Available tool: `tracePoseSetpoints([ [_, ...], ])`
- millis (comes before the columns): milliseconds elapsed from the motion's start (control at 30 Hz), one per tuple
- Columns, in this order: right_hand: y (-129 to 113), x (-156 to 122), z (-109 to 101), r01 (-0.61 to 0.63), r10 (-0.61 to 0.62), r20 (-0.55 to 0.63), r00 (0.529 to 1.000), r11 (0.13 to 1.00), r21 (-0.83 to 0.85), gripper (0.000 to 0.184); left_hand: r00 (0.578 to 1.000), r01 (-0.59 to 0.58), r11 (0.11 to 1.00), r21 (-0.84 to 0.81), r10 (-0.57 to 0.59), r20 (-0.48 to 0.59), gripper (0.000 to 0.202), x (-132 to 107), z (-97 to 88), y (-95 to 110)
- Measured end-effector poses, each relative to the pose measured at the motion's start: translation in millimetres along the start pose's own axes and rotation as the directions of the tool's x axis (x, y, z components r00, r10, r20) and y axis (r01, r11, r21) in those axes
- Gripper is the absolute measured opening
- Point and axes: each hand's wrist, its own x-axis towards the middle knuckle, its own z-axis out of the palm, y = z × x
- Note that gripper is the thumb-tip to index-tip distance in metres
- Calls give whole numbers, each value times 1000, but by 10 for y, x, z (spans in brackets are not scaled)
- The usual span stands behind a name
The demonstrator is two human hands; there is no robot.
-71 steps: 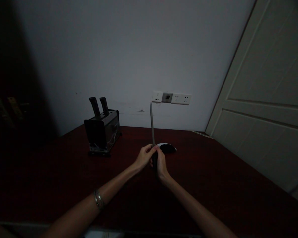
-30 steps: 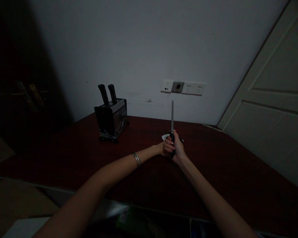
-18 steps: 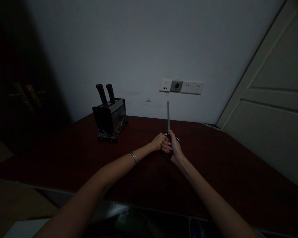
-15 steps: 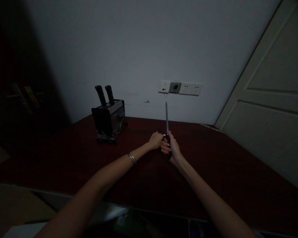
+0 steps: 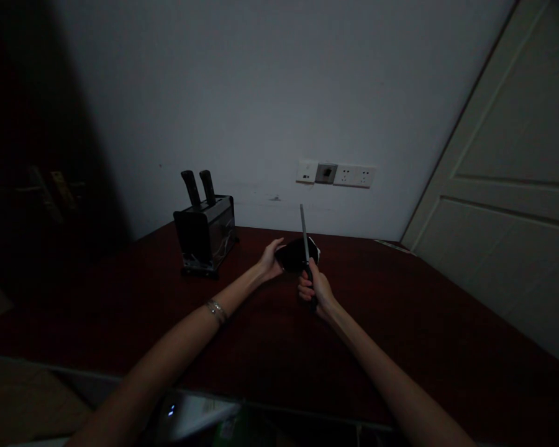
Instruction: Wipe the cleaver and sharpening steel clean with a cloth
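Observation:
My right hand [image 5: 320, 288] is wrapped round the black handle of a sharpening steel [image 5: 303, 226], whose slim grey rod points up and away, tilted slightly left. To its left, my left hand [image 5: 270, 262] grips the near-left end of a dark, rounded object with a whitish right edge [image 5: 289, 255]. Dim light hides what kind of thing it is. The rod crosses in front of this dark object; whether they touch I cannot tell. Silver bracelets circle my left wrist.
A black and steel knife block [image 5: 205, 239] with two black-handled knives stands on the dark red tabletop [image 5: 391, 298], left of my hands. Behind are a pale wall and sockets [image 5: 354, 176]. A panelled door [image 5: 507, 217] borders the right side.
My left hand has moved left, away from the right hand, and now shows the dark object in its fingers. The steel has tipped left, and my right hand sits slightly lower.

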Motion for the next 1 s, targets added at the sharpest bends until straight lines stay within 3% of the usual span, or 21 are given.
tracePoseSetpoints([
  [233,63,13,-34,10,-10,10,1000,1000,-15,44,980,98,995,3,-97,175,12,-23,32,-87],
  [467,116,12,-44,3,-3,19,1000,1000,-16,45,962,108,991,72,-123,242,21,-17,76,-143],
  [633,172,8,-35,-12,13,10,1000,1000,-16,45,980,77,991,108,-95,175,20,11,135,-145],
  [1000,185,40,-25,-54,56,-85,995,998,27,48,992,23,981,195,1,-124,20,94,311,-227],
])
